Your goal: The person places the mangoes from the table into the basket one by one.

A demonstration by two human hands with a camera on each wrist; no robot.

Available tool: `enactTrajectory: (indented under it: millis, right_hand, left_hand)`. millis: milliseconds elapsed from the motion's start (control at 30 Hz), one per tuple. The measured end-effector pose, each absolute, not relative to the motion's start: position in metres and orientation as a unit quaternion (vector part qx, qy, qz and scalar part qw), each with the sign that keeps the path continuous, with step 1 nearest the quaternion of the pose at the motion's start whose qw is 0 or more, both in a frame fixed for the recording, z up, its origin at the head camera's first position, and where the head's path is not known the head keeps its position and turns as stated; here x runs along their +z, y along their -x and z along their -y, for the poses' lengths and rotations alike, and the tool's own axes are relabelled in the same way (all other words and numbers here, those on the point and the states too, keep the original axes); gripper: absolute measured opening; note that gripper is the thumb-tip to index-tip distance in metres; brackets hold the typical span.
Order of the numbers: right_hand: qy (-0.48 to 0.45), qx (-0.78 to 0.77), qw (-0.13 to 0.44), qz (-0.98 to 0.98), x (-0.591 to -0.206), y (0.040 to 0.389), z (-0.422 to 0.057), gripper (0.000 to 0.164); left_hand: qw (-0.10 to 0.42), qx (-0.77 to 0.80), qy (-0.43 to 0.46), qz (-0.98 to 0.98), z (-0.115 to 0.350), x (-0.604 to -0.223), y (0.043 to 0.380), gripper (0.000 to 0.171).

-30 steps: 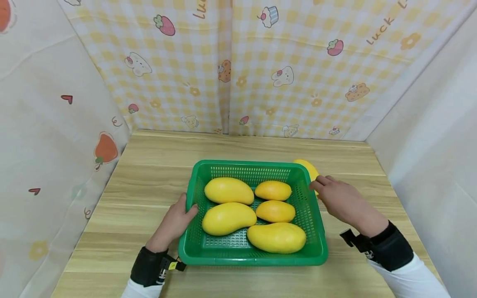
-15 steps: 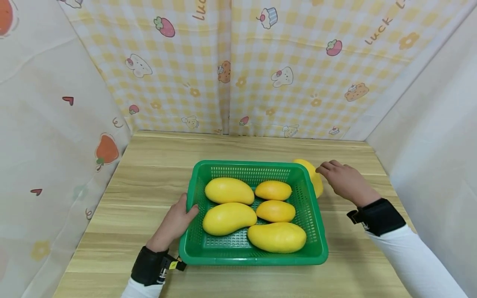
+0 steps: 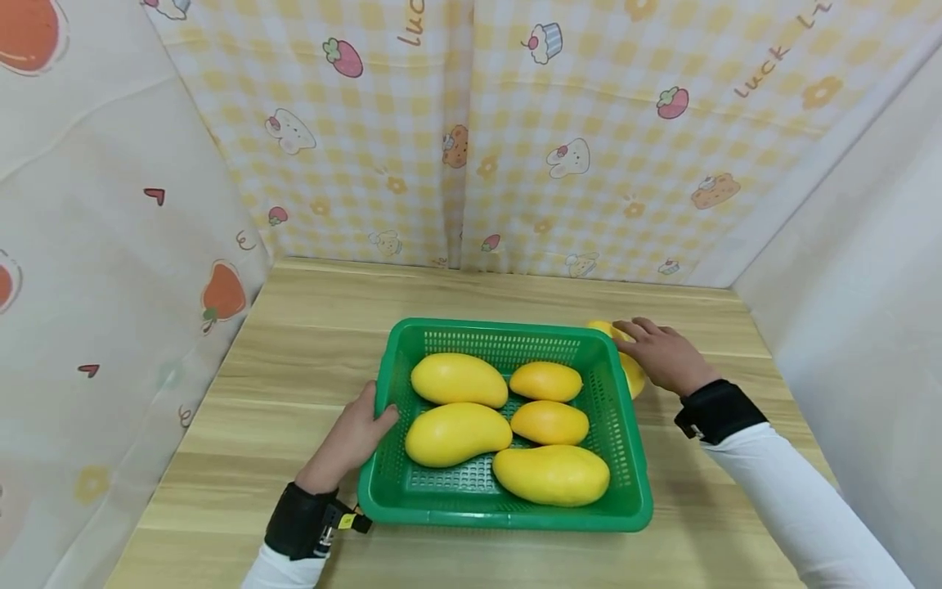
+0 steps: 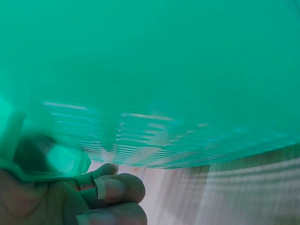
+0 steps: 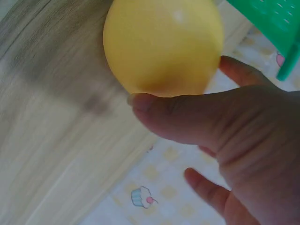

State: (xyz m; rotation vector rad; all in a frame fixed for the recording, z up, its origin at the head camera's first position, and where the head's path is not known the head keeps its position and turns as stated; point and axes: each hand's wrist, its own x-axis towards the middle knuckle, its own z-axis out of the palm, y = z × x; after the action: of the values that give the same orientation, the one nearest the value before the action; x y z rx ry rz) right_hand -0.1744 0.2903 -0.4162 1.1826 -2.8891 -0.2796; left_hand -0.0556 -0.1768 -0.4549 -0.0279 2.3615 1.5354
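Observation:
In the head view a green plastic basket [image 3: 508, 519] holds several yellow mangoes, among them a large mango [image 3: 552, 474] near the front right. My left hand [image 3: 352, 442] grips the basket's left side, thumb over the rim; the left wrist view shows its fingers [image 4: 123, 187] curled beneath the rim. Outside the back right corner lies another mango [image 3: 633, 375], partly hidden by the basket and my right hand [image 3: 665, 357]. That hand reaches over it with fingers spread. In the right wrist view the thumb and a finger lie at this mango's [image 5: 164, 47] edge, not visibly closed round it.
The basket stands on a wood-grain table [image 3: 316, 327]. A checked cloth [image 3: 508, 147] hangs along the table's back edge. Pale cloths [image 3: 861, 245] close off the left and right sides.
My right hand first draws back rightward from the mango outside the basket, then comes back left over it. The left hand keeps its grip on the basket. The head view shifts slightly.

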Motion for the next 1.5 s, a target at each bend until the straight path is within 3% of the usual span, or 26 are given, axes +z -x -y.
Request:
enactTrajectory:
  millis: [267, 500, 1100, 1333, 1500]
  right_hand:
    - [-0.402, -0.087, 0.009, 0.912, -0.428, 0.185, -0.289, 0.042]
    - [-0.375, -0.051, -0.033, 0.925, -0.430, 0.183, -0.287, 0.087]
    - [-0.280, 0.043, -0.140, 0.949, -0.434, 0.182, -0.295, 0.065]
    - [-0.196, 0.061, -0.214, 0.955, -0.423, 0.182, -0.302, 0.072]
    - [-0.163, 0.069, -0.219, 0.959, -0.411, 0.180, -0.310, 0.081]
  left_hand:
    - [0.162, 0.545, 0.009, -0.823, 0.176, -0.459, 0.055, 0.040]
    - [0.160, 0.545, 0.009, -0.823, 0.177, -0.456, 0.055, 0.040]
    - [0.162, 0.549, 0.015, -0.820, 0.175, -0.457, 0.055, 0.039]
    - [0.158, 0.550, 0.014, -0.820, 0.175, -0.458, 0.055, 0.036]
    - [0.157, 0.546, 0.015, -0.823, 0.177, -0.457, 0.055, 0.038]
